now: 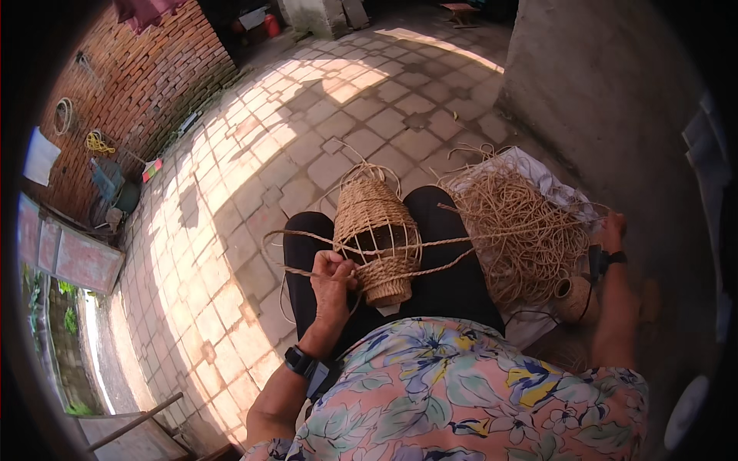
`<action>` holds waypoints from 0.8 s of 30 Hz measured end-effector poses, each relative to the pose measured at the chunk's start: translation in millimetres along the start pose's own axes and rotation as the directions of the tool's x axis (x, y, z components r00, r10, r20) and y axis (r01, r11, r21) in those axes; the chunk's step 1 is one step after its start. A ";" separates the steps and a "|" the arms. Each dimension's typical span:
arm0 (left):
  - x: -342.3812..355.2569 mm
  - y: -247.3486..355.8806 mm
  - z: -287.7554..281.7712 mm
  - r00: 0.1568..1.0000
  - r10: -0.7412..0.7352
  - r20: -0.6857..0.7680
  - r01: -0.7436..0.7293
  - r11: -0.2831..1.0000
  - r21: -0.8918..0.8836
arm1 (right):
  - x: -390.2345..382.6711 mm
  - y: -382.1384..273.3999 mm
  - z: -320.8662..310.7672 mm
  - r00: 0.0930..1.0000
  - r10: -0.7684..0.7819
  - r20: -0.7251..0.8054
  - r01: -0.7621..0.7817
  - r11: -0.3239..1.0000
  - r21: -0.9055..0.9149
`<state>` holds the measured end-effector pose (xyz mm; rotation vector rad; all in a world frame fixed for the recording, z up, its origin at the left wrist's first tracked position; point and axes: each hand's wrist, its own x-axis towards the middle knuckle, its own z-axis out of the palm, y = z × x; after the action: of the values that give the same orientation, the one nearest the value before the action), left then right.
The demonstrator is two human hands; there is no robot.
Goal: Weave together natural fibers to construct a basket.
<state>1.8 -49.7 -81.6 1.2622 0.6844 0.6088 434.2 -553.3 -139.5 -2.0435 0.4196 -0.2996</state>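
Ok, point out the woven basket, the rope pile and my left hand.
Woven basket (pixel 372 208): head view, woven wall.
Rope pile (pixel 530 234): head view, its tangled middle.
Left hand (pixel 331 287): head view, back of hand.

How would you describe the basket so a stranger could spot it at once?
Start at the floral shirt, then go up to the black trousers just beyond it. The basket lies on them, by the left hand. Unlike the loose rope pile to its right, it is woven into shape, with a gap of bare ribs.
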 end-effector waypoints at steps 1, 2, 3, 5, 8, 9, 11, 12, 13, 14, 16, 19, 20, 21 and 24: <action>0.9 -0.9 0.7 1.000 -0.016 0.016 0.017 0.999 -0.048 | 2.6 3.1 -3.6 0.981 0.054 0.188 -0.090 0.978 0.189; 0.8 -0.7 -0.3 0.999 -0.034 0.033 0.037 0.995 -0.093 | 1.7 6.3 -6.7 0.924 0.069 0.376 -0.211 0.912 0.352; -4.1 1.9 -7.5 0.999 -0.013 0.039 0.017 0.996 -0.093 | -40.1 -22.5 28.3 0.878 -0.060 0.475 -0.191 0.866 0.463; -4.9 2.8 -9.3 0.999 -0.040 0.013 0.041 0.997 -0.070 | -143.3 -97.9 62.1 0.711 -0.362 0.604 -0.064 0.821 0.568; 0.5 7.4 -2.8 0.996 -0.084 0.016 0.085 0.996 -0.033 | -228.2 -141.7 118.9 0.322 -0.181 0.929 -0.312 0.907 0.284; 0.2 7.8 -2.3 0.994 -0.103 0.021 0.104 0.994 -0.026 | -266.5 -156.5 124.9 0.183 -0.208 0.961 -0.247 0.936 0.250; 0.8 3.9 -3.5 0.994 -0.106 0.017 0.107 0.993 -0.039 | -332.5 -192.7 120.5 0.024 -0.233 0.972 0.173 0.959 0.225; 1.8 4.0 -1.7 0.995 -0.101 0.017 0.101 0.993 -0.058 | -338.2 -173.4 134.7 -0.115 -0.283 0.952 0.230 0.925 0.303; 1.7 4.2 -2.2 0.995 -0.100 0.006 0.100 0.993 -0.062 | -338.9 -171.8 135.0 -0.095 -0.291 0.952 0.130 0.945 0.302; 0.5 4.3 -2.5 0.993 -0.117 -0.001 0.117 0.992 -0.056 | -336.7 -169.2 134.4 -0.073 -0.292 0.954 0.033 0.955 0.295; -0.5 1.8 -7.1 0.991 -0.133 -0.032 0.131 0.989 -0.063 | -289.0 -145.7 128.5 0.110 -0.238 0.965 -0.008 0.971 0.240; -1.3 6.6 -7.0 0.993 -0.115 0.003 0.115 0.993 -0.022 | -151.8 -66.8 99.5 0.474 -0.504 0.722 0.781 0.619 -0.080; 0.2 7.6 -4.6 0.994 -0.113 -0.001 0.113 0.993 -0.043 | -110.7 -37.0 79.6 0.585 -0.561 0.585 0.798 0.526 -0.294; -0.1 7.6 -4.8 0.993 -0.115 0.004 0.116 0.993 -0.038 | -87.6 -19.8 61.2 0.642 -0.633 0.433 0.760 0.455 -0.464; 3.8 1.8 -7.7 0.993 -0.115 0.008 0.115 0.993 -0.039 | -52.4 1.9 43.4 0.809 -0.440 0.389 0.578 0.478 -0.661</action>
<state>-1.5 -41.6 -81.5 1.1787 0.7320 0.5219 402.7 -498.2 -164.0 -3.0088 -0.2813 -0.3372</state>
